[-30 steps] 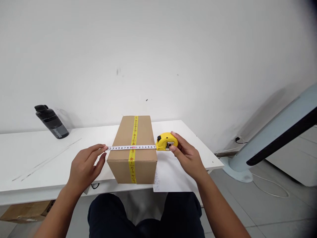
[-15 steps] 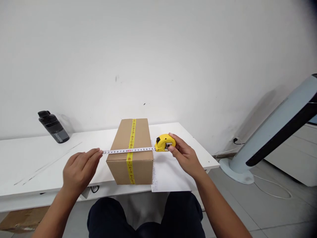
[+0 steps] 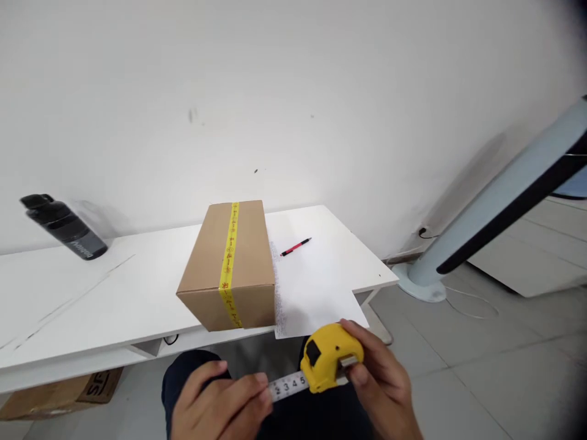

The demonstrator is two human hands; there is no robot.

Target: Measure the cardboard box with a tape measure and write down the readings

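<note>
My right hand (image 3: pixel 383 385) is closed around the yellow case of a tape measure (image 3: pixel 328 354), low in front of my lap. A short length of white blade (image 3: pixel 288 386) sticks out of the case to the left, with the numbers 2 to 5 showing. The fingers of my left hand (image 3: pixel 224 400) pinch the blade's free end and hide its tip. Beyond my hands a closed cardboard box (image 3: pixel 224 263) with a strip of yellow printed tape along its top and front rests at the table's front edge, touched by neither hand.
A sheet of paper (image 3: pixel 316 299) lies right of the box, overhanging the table edge, with a red and black pen (image 3: pixel 296 247) on it. On the white table (image 3: pixel 114 305) a dark bottle (image 3: pixel 66 226) stands at left. A tower fan (image 3: pixel 504 208) stands on the floor at right.
Both hands have come off the box top, down and toward me, and closer together. Most of the blade has gone back into the case. The pen has come into sight.
</note>
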